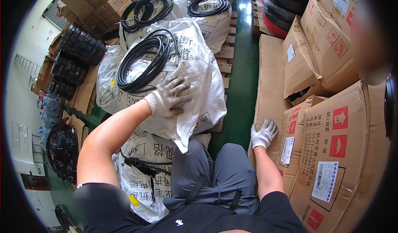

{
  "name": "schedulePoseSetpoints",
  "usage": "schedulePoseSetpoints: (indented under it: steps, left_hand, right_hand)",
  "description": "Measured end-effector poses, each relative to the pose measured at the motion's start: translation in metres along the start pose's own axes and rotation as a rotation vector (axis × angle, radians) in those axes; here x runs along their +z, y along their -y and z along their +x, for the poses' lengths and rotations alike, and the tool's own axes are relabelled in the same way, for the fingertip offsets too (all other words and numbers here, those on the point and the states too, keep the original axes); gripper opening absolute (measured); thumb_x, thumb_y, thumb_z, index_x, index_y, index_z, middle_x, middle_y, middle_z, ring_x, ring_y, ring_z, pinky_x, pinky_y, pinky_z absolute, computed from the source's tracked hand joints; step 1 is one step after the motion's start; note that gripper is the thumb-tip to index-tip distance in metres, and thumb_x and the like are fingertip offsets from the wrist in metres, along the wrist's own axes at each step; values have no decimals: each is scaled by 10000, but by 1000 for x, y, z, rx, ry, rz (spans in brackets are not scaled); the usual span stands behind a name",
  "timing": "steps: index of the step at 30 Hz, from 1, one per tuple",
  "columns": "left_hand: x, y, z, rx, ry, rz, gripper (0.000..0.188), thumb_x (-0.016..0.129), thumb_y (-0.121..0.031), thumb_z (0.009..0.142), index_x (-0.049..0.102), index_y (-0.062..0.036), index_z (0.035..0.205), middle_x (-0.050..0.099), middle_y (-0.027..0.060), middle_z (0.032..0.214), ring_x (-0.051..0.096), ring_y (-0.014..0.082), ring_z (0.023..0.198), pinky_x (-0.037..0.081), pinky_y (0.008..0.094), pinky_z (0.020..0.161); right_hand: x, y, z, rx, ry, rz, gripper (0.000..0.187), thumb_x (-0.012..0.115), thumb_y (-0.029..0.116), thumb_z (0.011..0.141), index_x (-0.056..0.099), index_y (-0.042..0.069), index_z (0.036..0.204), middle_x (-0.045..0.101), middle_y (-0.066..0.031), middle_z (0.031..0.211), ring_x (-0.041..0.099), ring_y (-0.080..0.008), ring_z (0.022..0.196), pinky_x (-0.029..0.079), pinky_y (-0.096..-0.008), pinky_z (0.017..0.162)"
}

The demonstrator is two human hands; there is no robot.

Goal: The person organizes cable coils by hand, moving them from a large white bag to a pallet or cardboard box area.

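Note:
My left hand (169, 97), in a grey-white work glove, lies flat with its fingers spread on a bulging white woven sack (203, 73). Just beyond it, a coil of black cable (124, 73) rests on top of the same sack, one loose end hanging to the right. My right hand (264, 134), gloved too, rests with its fingers apart on the brown cardboard (270, 79) at my right. Neither hand holds anything. My legs are close to the near side of the sack.
More black cable coils (208, 5) lie on sacks farther back, by a wooden pallet (226, 52). Large cartons (348, 150) line the right side. A strip of green floor (241, 71) runs between. Stacked black coils (81, 44) stand at left; another printed sack (143, 191) lies below.

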State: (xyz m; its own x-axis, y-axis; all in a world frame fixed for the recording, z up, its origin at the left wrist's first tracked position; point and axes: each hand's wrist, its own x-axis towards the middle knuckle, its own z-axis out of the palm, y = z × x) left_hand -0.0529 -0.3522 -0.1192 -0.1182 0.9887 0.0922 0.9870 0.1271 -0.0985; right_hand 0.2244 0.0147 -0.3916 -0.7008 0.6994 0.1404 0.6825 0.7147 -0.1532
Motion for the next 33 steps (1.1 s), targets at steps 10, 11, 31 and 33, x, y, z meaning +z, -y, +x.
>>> schedulePoseSetpoints:
  steps: [10,11,31,33]
  left_hand:
    - [0,-1,1,-3,-20,-15,636,873,-426,755,773,-196,1340,602,224,1554,544,490,1456,378,659,1247]
    - [0,-1,1,-3,-20,-14,636,873,-426,755,773,-196,1340,602,224,1554,544,490,1456,378,659,1247]
    - [-1,-2,1,-16,-11,-15,633,879,-414,751,776,-198,1338,599,224,1559,541,493,1461,380,656,1249]
    - [-2,-2,2,-14,-15,-15,633,879,-410,749,776,-198,1336,599,226,1560,542,493,1461,382,656,1248]
  right_hand:
    - [-2,0,1,5,16,-2,752,746,571,933,610,104,1507,527,-225,1624,419,-425,1556,238,-601,1341]
    - [-2,0,1,6,17,-1,752,743,573,935,609,104,1508,527,-225,1624,417,-424,1558,236,-601,1342]
    - [-2,0,0,-3,-6,7,745,747,567,930,608,102,1496,532,-225,1616,420,-422,1552,251,-603,1331]
    - [-2,0,1,-3,-4,7,744,747,568,929,613,100,1492,532,-224,1616,421,-421,1552,251,-603,1332]
